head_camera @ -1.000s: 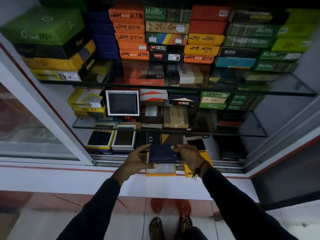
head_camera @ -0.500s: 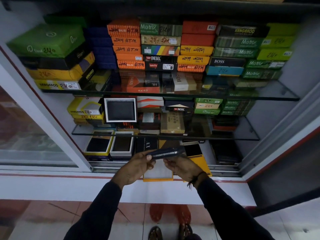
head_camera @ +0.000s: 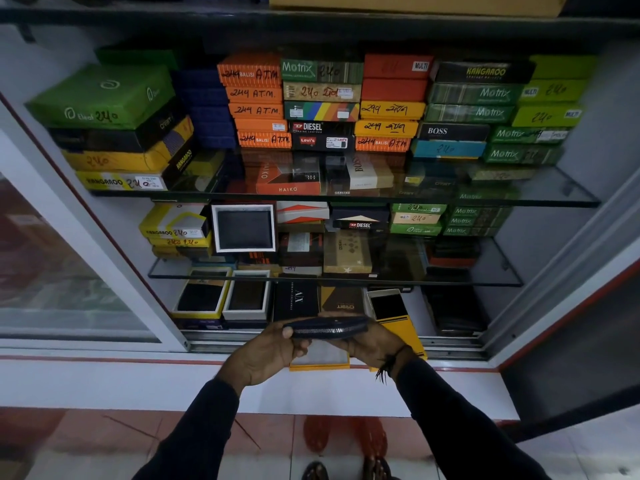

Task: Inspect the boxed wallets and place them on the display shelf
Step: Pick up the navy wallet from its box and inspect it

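Note:
A dark navy zip wallet (head_camera: 327, 328) is held edge-on between both hands, its metal zipper facing me. My left hand (head_camera: 266, 355) grips its left end and my right hand (head_camera: 372, 341) cups its right end from below. Under the hands an open yellow-rimmed box (head_camera: 320, 360) with a pale inside lies on the cabinet sill. A yellow box lid (head_camera: 398, 323) leans to the right of it. The glass display shelves (head_camera: 346, 196) above carry stacks of boxed wallets.
A sliding glass door (head_camera: 69, 278) stands open at the left, its track (head_camera: 221, 341) running along the sill. Open boxes showing wallets (head_camera: 221, 296) sit on the bottom level. A lower glass shelf (head_camera: 311, 277) juts out just above my hands. Red floor tiles and my sandalled feet (head_camera: 346, 469) lie below.
The wallet was turned from flat-face-up to edge-on with the zipper toward me. The view tilted upward, showing more of the top shelf.

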`<state>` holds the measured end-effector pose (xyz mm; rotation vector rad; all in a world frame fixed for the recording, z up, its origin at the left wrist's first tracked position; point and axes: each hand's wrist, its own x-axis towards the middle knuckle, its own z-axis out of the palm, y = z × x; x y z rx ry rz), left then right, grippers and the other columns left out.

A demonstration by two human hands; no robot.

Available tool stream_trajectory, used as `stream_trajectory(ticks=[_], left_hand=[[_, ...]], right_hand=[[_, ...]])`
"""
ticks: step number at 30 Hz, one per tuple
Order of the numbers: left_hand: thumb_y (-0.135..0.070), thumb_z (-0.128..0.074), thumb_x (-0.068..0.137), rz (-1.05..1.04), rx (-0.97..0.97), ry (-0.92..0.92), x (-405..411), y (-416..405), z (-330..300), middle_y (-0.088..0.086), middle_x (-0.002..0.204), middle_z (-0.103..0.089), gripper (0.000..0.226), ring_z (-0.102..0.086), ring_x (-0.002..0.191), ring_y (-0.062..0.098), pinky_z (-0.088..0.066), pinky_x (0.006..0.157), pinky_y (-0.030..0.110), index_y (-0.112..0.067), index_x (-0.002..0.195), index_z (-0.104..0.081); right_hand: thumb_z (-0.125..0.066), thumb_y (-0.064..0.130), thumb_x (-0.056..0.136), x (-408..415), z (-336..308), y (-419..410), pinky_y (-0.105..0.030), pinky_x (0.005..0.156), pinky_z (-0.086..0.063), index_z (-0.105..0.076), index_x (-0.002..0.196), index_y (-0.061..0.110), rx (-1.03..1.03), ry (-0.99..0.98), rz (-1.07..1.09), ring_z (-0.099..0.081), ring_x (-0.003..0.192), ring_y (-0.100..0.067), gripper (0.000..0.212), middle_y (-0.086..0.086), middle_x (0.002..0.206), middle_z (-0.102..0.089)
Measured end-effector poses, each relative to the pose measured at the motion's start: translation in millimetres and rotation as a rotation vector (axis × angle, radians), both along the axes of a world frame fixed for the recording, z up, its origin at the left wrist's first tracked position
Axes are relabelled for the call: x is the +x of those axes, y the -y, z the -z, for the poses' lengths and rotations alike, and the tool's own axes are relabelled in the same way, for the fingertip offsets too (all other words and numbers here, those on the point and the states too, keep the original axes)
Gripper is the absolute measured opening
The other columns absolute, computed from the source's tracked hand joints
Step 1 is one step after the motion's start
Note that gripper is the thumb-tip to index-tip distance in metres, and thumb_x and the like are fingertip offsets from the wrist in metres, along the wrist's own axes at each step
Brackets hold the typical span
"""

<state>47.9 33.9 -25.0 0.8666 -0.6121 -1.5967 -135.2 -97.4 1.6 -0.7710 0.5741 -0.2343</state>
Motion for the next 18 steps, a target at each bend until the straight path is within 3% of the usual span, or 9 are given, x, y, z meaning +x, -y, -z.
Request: stream_trajectory(ticks=[3, 7, 9, 11, 12, 15, 18], left_hand=[[-0.040, -0.098, 0.056, -0.061, 0.024, -0.031, 1.4, -1.8, 0.1, 0.007, 0.089, -0.069, 0.087, -0.057, 0.077, 0.017, -0.049, 0.069, 0.027, 0.002, 0.123, -0.060], [-0.037, -0.097, 0.059, -0.094, 0.045, -0.041, 7.4, -5.6, 4.1, 0.008, 0.092, -0.069, 0.084, -0.058, 0.077, 0.016, -0.050, 0.067, 0.027, 0.001, 0.124, -0.061], [-0.032, -0.093, 0.066, -0.124, 0.074, 0.009, 10.7, -6.5, 6.6, 0.009, 0.089, -0.067, 0.067, -0.059, 0.079, 0.018, -0.049, 0.071, 0.030, 0.000, 0.118, -0.067], [-0.017, -0.075, 0.086, -0.196, 0.100, 0.062, 18.1, -10.9, 13.9, 0.013, 0.099, -0.069, 0.031, -0.062, 0.090, 0.024, -0.050, 0.080, 0.035, -0.006, 0.115, -0.074], [-0.010, -0.066, 0.092, -0.231, 0.110, 0.082, 23.9, -14.1, 19.3, 0.014, 0.104, -0.071, 0.026, -0.065, 0.094, 0.025, -0.053, 0.083, 0.034, -0.009, 0.116, -0.075], [-0.009, -0.075, 0.084, -0.293, 0.153, 0.176, 30.8, -18.0, 27.9, 0.013, 0.117, -0.076, 0.042, -0.072, 0.106, 0.024, -0.058, 0.089, 0.030, -0.009, 0.126, -0.070], [-0.009, -0.080, 0.079, -0.353, 0.184, 0.262, 15.8, -10.8, 31.5, 0.015, 0.126, -0.072, 0.054, -0.067, 0.114, 0.032, -0.052, 0.095, 0.042, -0.006, 0.131, -0.065]], right_hand=[[-0.051, -0.002, 0.096, 0.5, 4.7, 4.6, -0.026, 0.085, -0.060, -0.071, 0.105, 0.005, 0.034, -0.013, 0.082, -0.069, 0.103, -0.026, 0.024, -0.018, 0.111, -0.070], [-0.054, 0.000, 0.094, 2.3, 2.4, 9.1, -0.029, 0.088, -0.058, -0.067, 0.119, 0.005, -0.032, -0.052, 0.001, -0.065, 0.109, -0.028, 0.028, -0.016, 0.114, -0.069], [-0.050, 0.000, 0.096, -0.3, -1.9, 13.3, -0.031, 0.081, -0.056, -0.063, 0.120, 0.009, -0.122, -0.079, -0.015, -0.064, 0.102, -0.027, 0.028, -0.015, 0.111, -0.065], [-0.051, -0.010, 0.092, -7.0, -8.5, 20.3, -0.034, 0.078, -0.051, -0.056, 0.120, 0.009, -0.177, -0.119, 0.041, -0.064, 0.095, -0.027, 0.034, -0.018, 0.109, -0.063], [-0.056, -0.014, 0.088, -11.4, -12.4, 24.5, -0.035, 0.078, -0.050, -0.052, 0.123, 0.008, -0.199, -0.146, 0.078, -0.064, 0.095, -0.029, 0.041, -0.020, 0.109, -0.063], [-0.069, -0.017, 0.077, -24.2, -26.4, 30.9, -0.036, 0.079, -0.050, -0.048, 0.118, 0.013, -0.305, -0.220, 0.146, -0.066, 0.099, -0.032, 0.054, -0.018, 0.097, -0.070], [-0.077, -0.017, 0.068, -17.6, -38.2, 11.3, -0.035, 0.074, -0.055, -0.050, 0.102, 0.017, -0.428, -0.255, 0.193, -0.066, 0.090, -0.029, 0.055, -0.011, 0.086, -0.070]])
